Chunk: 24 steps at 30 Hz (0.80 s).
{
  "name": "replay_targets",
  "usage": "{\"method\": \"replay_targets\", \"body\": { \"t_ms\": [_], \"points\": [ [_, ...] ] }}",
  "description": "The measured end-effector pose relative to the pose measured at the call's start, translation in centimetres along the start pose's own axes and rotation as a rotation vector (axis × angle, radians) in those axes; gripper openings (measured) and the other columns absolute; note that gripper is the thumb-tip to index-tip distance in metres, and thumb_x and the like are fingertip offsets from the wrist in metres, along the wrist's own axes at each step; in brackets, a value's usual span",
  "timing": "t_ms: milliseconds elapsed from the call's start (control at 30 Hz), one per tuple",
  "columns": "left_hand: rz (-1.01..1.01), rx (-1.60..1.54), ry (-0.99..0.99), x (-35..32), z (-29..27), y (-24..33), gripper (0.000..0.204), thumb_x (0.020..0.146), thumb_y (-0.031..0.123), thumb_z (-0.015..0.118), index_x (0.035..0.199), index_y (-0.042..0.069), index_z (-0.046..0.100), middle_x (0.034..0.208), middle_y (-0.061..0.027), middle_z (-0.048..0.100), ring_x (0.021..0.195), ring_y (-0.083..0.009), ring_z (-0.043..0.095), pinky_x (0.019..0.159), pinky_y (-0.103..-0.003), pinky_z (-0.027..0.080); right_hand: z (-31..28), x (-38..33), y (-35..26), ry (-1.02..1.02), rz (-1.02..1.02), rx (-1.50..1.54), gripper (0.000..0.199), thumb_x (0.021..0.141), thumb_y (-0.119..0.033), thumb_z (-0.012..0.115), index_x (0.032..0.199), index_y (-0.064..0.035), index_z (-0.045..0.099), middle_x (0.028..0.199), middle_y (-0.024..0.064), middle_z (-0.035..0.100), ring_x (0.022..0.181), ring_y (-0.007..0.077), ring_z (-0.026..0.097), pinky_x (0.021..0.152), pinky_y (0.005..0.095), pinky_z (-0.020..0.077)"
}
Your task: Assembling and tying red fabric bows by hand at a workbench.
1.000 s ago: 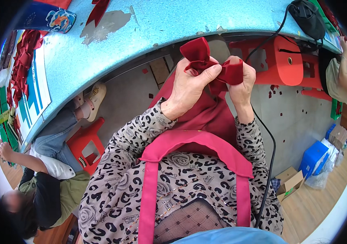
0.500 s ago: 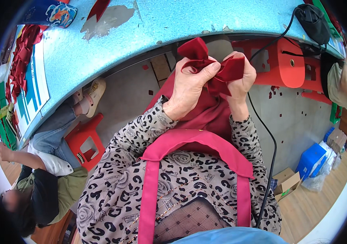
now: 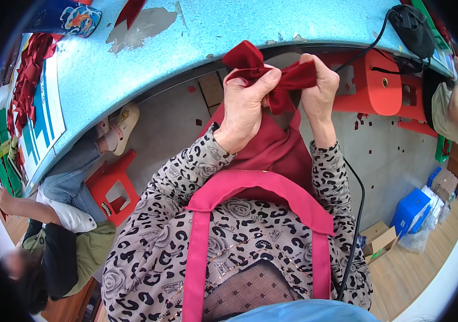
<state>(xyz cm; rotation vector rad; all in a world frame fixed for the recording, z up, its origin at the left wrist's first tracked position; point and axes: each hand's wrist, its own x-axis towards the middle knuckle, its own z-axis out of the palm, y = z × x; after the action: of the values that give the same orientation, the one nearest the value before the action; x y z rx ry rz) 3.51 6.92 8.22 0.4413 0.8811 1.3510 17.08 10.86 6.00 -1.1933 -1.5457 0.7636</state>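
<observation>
A dark red ribbon bow point(image 3: 291, 77) is held up between my two hands, just off the near edge of the blue table. My left hand point(image 3: 245, 104) pinches it at the centre knot, thumb on top; one loop stands up beyond those fingers. The loop on the right side is gripped by my right hand point(image 3: 320, 91), its fingers curled at the loop's outer end. A tail of the bow hangs down between the hands. Below lies my red apron point(image 3: 272, 147), spread over my lap.
The speckled blue table point(image 3: 197, 27) curves ahead, with a dark blue box point(image 3: 65, 17) and a heap of red bows point(image 3: 32, 80) at left. A black pouch point(image 3: 412, 31) and cable lie at right. Red stools point(image 3: 382, 88) stand beneath. Co-workers sit on both sides.
My right hand has drawn slightly up and away from my left, stretching the right loop wider. My left hand has shifted a little left. The co-worker at left now holds something dark red.
</observation>
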Motion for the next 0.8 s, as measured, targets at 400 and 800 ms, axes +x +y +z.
{"method": "replay_targets", "body": {
  "t_ms": [400,800],
  "points": [
    [-0.027,-0.025,0.082,0.5,1.9,2.2,0.011,0.081,0.014,0.067,0.087,0.007,0.061,0.071,0.0029,0.059,0.053,-0.0032,0.047,0.045,-0.018,0.033,0.0,1.3,-3.2,0.093,-0.014,-0.163,0.008,0.081,-0.002,0.057,0.089,0.0004,0.060,0.067,0.0019,0.056,0.067,0.0071,0.052,0.063,0.0218,0.0432],
    [-0.025,0.012,0.059,0.7,1.8,2.0,0.015,0.081,0.017,0.068,0.089,0.005,0.062,0.079,0.0001,0.062,0.066,-0.0051,0.055,0.058,-0.020,0.040,-3.9,1.8,-2.0,-0.095,-0.143,0.070,0.033,0.070,0.005,0.063,0.101,-0.0024,0.054,0.104,0.0104,0.058,0.091,0.0153,0.055,0.074,0.0245,0.0433]
  ]
}}
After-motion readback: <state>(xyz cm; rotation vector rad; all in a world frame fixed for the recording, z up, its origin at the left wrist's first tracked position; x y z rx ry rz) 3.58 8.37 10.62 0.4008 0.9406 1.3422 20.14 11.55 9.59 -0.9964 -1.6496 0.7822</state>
